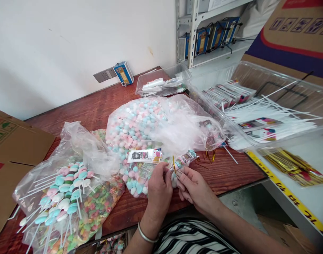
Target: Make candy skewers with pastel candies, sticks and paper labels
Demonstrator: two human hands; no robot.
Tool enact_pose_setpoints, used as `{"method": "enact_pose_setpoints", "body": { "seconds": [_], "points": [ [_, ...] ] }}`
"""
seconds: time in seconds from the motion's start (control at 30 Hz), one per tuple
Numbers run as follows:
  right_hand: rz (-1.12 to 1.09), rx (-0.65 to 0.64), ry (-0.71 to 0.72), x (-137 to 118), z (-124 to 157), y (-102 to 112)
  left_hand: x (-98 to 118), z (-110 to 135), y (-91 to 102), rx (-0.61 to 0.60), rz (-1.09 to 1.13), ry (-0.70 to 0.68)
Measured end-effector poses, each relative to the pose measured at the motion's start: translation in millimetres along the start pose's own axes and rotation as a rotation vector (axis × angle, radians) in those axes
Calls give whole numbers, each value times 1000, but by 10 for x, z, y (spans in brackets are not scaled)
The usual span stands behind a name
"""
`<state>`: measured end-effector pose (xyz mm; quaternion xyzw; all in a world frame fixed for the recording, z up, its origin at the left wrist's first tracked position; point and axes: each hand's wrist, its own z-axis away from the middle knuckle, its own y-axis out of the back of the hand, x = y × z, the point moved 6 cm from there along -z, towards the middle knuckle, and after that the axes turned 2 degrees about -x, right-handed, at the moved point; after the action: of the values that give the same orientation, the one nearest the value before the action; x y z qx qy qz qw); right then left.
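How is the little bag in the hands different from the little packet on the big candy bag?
The little bag looks plump, while the little packet looks flat. A gold tie is at the little bag's end; none shows on the little packet. The left hand and right hand hold the little bag; the little packet lies on the big candy bag. Both have printing.

From my remote side I see the twist tie point(173, 163) is gold, the candies point(132, 123) pale pink, blue and white, the counter point(82, 106) reddish brown, the clothing point(193, 240) has stripes of 2 colours, black and white.
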<state>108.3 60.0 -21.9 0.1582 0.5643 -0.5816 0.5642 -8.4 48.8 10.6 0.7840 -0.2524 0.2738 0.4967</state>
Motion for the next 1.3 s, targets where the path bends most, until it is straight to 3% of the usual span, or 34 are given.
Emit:
{"method": "enact_pose_setpoints", "body": {
  "seconds": [0.17, 0.3, 0.37, 0.43, 0.57, 0.63, 0.7, 0.83, 1.0, 1.13, 1.23, 1.3],
  "points": [
    [-165, -60, -137, 65, -30, -33, 96, 76, -33, -31, -185, -286],
    [-184, -77, -176, 104, -27, -39, 95, 86, 10, -36, -118, -297],
    [-137, -62, -146, 108, -30, -24, 55, 63, 37, -12, 8, -187],
    [2, -19, -63, 88, -47, 19, -36, 39, 7, -27, 194, 25],
    [561, 161, 277, -70, -80, 122, -228, 92, -254, -106, 847, 576],
    [763, 205, 388, -113, -97, 122, -240, 129, -379, -129, 1137, 763],
    [836, 207, 418, -122, -128, 117, -231, 137, -431, -134, 1285, 850],
    [799, 202, 439, -183, -173, 115, -249, 130, -421, -75, 1344, 883],
    [620, 30, 313, -175, -222, 55, -274, 132, -391, -91, 1217, 762],
    [595, 75, 307, -250, -199, 67, -187, 50, -193, -149, 676, 364],
    [578, 35, 258, -265, -183, 32, -32, 18, -25, -62, 261, 21],
    [535, -20, 202, -232, -187, -7, 11, 24, 30, 11, 121, -66]
  ]
}}
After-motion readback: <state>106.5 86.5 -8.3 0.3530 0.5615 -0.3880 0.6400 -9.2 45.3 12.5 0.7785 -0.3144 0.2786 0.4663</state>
